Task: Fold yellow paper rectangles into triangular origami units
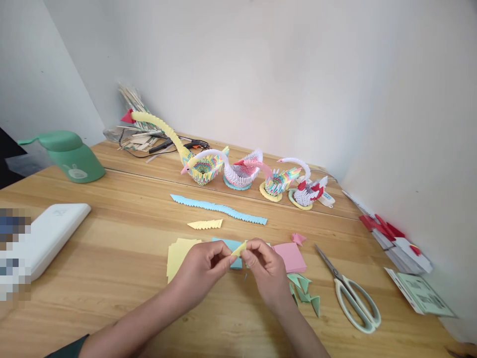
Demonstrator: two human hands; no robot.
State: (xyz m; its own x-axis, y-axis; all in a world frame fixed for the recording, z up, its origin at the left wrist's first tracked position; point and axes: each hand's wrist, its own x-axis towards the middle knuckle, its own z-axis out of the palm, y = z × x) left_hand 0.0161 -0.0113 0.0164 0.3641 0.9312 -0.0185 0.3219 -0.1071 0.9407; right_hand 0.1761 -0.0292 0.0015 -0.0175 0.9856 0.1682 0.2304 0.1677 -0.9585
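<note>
Between my two hands, above the table's middle, is a small folded piece of yellow paper (239, 249). My left hand (203, 263) pinches its left end, and my right hand (263, 266) pinches its right end. Under and beside my left hand lies a stack of yellow paper (182, 251). Blue paper (235, 262) shows behind the fingers, partly hidden. To the right of my right hand are a stack of pink paper (292, 257) and several folded green paper triangles (302, 294). Farther back lie a short chain of yellow folded pieces (205, 224) and a long blue chain (219, 207).
Several folded-paper swans (242, 171) stand along the back. Scissors (350, 293) lie at the right, near a small pink folded piece (298, 239). A green bottle (72, 156) and a white power bank (59, 236) are at the left. Thin sticks (143, 139) are piled behind.
</note>
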